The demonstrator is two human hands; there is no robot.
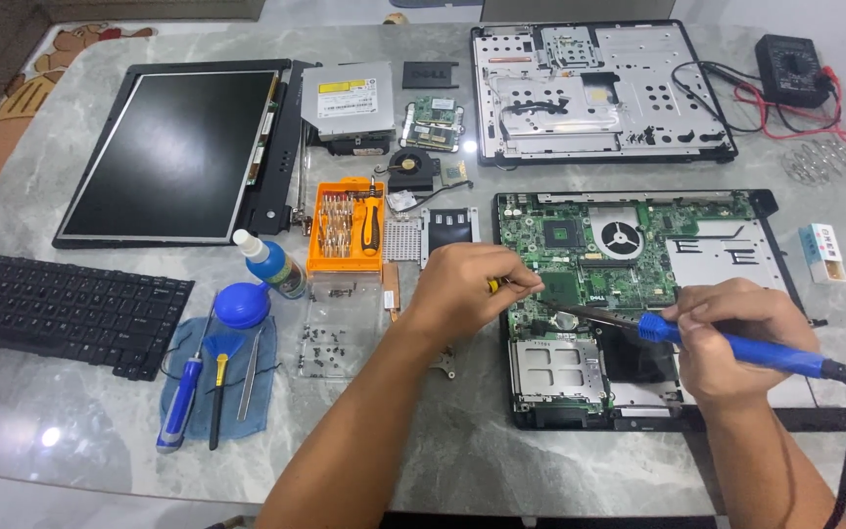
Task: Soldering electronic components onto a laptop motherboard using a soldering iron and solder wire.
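Blue-handled soldering iron [736, 348] sits in the right hand [727, 338], fingers clenched round the handle near its front end, metal tip angled left and down onto the green motherboard [629, 264]. Black cord runs off the handle's rear toward the right edge of the surface [462, 460]. Left hand [467, 289] is closed in a pinch on a small yellow-ended tool [493, 286]; most of it is hidden by the fingers, so can't tell what it is. Both hands meet over the left-centre of the board, just apart, iron tip between them.

Motherboard lies in the opened black laptop base [775, 411], front right of the surface. Behind it: the stripped metal chassis panel [599, 93]. Far right: black multimeter [790, 69] with red and black leads, and a small white box [822, 253].

Left of the hands: orange screwdriver bit case [345, 225], clear tray of loose screws [330, 338], small fan [411, 168], optical drive [348, 98]. Further left: blue cloth [217, 387] carrying a blue screwdriver [180, 404], tweezers and a brush, with a blue blower bulb [242, 305] and a bottle [271, 263] just beside. Detached keyboard [61, 309] front left, screen panel [173, 152] behind it.
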